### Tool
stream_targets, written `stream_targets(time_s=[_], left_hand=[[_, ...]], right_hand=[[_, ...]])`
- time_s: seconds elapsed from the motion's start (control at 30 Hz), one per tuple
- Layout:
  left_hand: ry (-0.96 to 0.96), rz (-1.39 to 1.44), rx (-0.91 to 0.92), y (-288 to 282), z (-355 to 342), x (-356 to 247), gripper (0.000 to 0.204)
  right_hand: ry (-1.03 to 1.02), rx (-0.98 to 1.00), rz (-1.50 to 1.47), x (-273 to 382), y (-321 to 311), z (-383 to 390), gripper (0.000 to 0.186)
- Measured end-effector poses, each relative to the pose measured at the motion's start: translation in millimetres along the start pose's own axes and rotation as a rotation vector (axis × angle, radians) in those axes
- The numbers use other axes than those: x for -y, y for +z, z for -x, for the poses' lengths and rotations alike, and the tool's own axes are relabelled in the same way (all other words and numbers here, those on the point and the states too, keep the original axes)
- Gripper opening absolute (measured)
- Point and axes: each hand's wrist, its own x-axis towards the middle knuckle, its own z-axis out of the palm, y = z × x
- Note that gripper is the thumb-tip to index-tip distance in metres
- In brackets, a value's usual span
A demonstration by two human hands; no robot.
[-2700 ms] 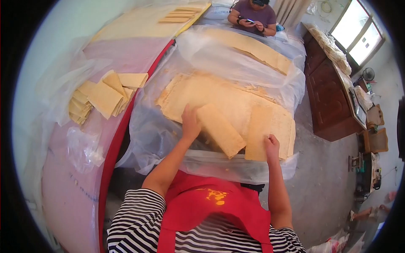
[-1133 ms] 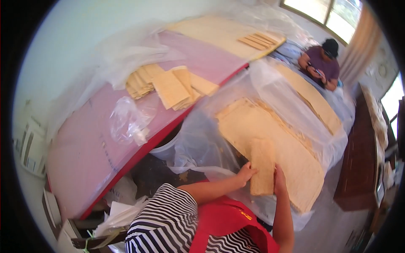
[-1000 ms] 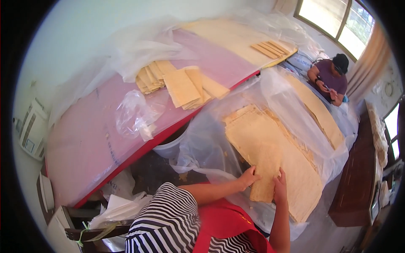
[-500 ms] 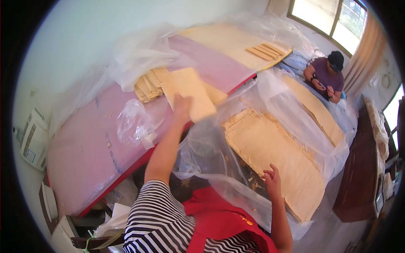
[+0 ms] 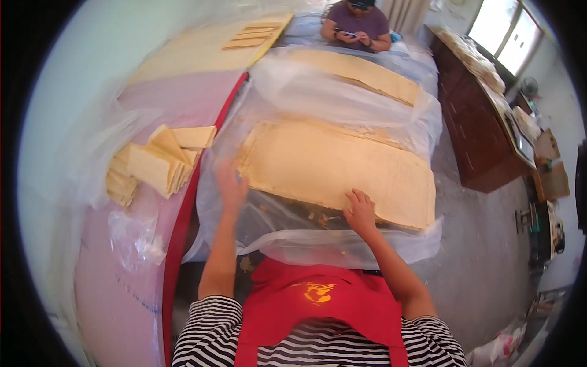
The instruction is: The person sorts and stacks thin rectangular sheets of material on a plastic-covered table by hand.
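Note:
A wide stack of thin tan sheets lies on clear plastic in front of me. My right hand rests on the stack's near edge, fingers spread, holding nothing. My left hand is blurred, empty and open, hovering over the plastic just left of the stack. To the left, a pile of smaller tan sheets sits fanned on a pink board.
A red rim edges the pink board. A second tan stack lies further back, and a seated person is at the far end. A dark wooden cabinet stands at right; loose plastic lies on the board.
My left hand carried one sheet from the big stack to the pile at left, released it, and has swung back toward the stack. My right hand stayed on the stack's edge.

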Motion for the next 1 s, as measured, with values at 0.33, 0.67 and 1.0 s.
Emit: stream_targets(time_s=[0.33,0.67,1.0], left_hand=[[-0.364,-0.286,0.395,74,9,13,0.051],[-0.889,0.557,0.172,70,16,40,0.022],[-1.138,0.971,0.201,76,25,8,0.024]], right_hand=[[0.139,-0.047,0.183,-74,-29,51,0.054],[0.148,-0.100,0.243,-62,-24,52,0.052],[0.158,-0.101,0.258,-60,-21,52,0.053]])
